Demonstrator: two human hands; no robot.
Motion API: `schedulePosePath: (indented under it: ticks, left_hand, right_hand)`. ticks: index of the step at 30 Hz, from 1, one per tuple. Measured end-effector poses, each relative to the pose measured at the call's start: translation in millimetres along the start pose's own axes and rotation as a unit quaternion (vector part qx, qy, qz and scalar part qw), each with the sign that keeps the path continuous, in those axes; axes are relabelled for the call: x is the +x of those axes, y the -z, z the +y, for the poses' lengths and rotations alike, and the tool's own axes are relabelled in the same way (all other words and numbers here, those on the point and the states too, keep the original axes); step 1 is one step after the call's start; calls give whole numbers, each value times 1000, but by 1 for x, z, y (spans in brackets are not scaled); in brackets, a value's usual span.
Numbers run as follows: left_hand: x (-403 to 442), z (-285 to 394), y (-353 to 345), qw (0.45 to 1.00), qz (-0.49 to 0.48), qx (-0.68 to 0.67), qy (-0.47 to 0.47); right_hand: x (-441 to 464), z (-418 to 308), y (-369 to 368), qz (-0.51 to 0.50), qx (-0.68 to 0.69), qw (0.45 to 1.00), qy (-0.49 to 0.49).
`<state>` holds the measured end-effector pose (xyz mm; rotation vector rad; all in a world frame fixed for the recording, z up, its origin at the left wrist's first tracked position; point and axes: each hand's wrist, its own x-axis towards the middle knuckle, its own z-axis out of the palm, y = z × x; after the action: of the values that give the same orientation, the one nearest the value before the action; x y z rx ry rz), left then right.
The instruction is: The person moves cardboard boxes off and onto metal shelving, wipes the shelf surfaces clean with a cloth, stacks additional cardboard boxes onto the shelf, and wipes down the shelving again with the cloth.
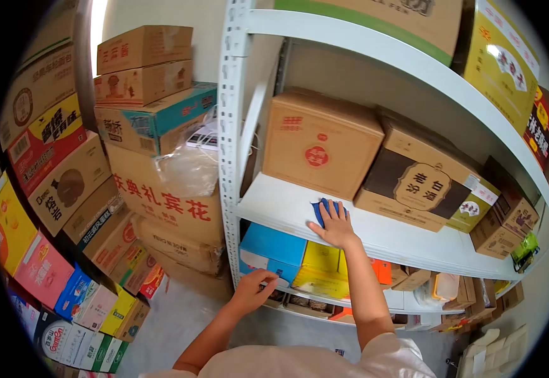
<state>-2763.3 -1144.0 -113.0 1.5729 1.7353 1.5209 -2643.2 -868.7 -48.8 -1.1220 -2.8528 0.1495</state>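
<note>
On the white middle shelf [274, 195], my right hand [332, 228] presses a blue cloth [316, 211] down with spread fingers. Part of the cloth shows beside and between the fingers; the palm hides the rest. Behind the cloth stands a brown carton [322, 148] with a red round print. My left hand [252, 293] is lower, in front of a light blue box [273, 246] on the shelf below. Its fingers are curled in, and whether anything is inside them cannot be made out. A yellow box [325, 268] sits beside the blue box, partly behind my right forearm.
To the right on the same shelf are a brown and black carton [416, 176] and a small green box [473, 205]. A perforated white upright [229, 126] borders the shelf on the left. Stacked cartons [161, 189] and colourful boxes [41, 264] fill the left side above grey floor [180, 315].
</note>
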Motion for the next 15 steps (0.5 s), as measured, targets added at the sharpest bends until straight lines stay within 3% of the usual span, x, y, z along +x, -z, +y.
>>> schedulePosePath:
  ticks: [9,15]
  left_hand:
    - [-3,-41,131,999,-13,23,-30]
    - [-12,-86,225,997,41,40,46]
  right_hand:
    - [106,-137,-15,-41,9,999,26]
    - [154,-205,-28,-41,24,998,29]
